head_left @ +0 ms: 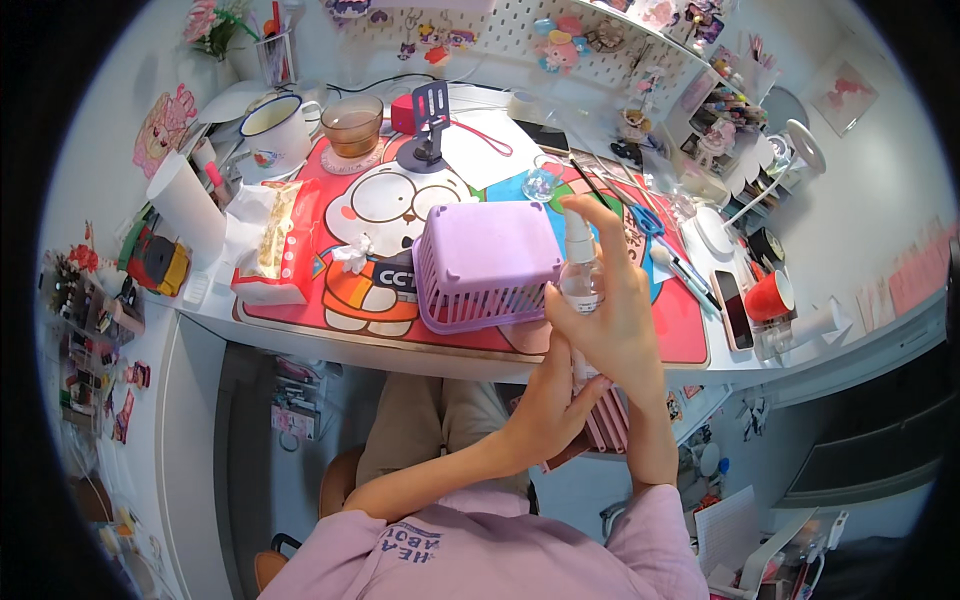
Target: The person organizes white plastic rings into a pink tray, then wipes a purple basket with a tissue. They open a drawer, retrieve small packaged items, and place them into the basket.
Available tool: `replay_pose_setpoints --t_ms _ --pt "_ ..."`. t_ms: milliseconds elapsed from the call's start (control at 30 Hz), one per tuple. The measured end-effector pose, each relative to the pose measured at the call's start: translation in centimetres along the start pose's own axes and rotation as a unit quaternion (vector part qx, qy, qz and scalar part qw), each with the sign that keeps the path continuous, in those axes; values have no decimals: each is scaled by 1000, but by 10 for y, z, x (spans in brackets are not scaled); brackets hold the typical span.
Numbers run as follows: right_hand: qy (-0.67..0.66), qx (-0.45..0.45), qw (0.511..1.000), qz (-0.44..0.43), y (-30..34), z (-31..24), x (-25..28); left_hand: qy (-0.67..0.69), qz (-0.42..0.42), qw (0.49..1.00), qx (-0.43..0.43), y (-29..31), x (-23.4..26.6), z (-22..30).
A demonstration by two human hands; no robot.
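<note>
To work the clear spray bottle (582, 287) well, it is probably best to let one hand steady the base while the other does the pressing, so that the bottle does not tip with each push. The grips suit that: the right hand (618, 325) is wrapped around the upper body, thumb on the near side and index finger (608, 230) bent over the pump top, while the left hand (548, 405) closes around the lower end, just below the right. A straight, even press with the index finger should serve better than a sideways jab, and the outlet is worth checking first, since which way it faces is hard to make out. The bottle lies within both hands, roughly upright and raised in front of the worktop (390, 350), its middle partly hidden by the right thumb and palm. Just left of the right hand, beyond the left one, the purple basket (492, 240) sits upside down on the printed mat (680, 340); neither hand appears to grip it. Farther off, beyond the right hand and to its right, lie blue scissors (648, 222).
</note>
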State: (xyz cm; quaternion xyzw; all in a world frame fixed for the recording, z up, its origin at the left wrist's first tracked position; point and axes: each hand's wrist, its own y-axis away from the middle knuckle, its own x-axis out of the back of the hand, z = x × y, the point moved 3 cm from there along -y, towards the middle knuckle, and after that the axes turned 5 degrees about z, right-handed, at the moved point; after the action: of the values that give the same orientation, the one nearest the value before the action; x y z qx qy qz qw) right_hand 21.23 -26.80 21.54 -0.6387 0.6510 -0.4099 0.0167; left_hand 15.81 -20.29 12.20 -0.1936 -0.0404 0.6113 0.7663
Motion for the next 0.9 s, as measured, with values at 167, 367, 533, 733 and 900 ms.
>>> replay_pose_setpoints --t_ms 167,367,533,733,900 --pt "60 -31 997 -24 9 0 -2 41 -52 997 37 9 -4 -8" --pt "89 -2 996 14 18 -5 8 50 -78 995 21 14 -15 -15" --pt "77 35 996 16 14 -20 17 49 -70 996 -9 11 -18 -2" --pt "18 24 996 90 -23 -6 38 -79 28 987 -136 -4 -4 23" --pt "10 66 985 161 -58 77 45 -236 -15 952 -192 0 10 25"
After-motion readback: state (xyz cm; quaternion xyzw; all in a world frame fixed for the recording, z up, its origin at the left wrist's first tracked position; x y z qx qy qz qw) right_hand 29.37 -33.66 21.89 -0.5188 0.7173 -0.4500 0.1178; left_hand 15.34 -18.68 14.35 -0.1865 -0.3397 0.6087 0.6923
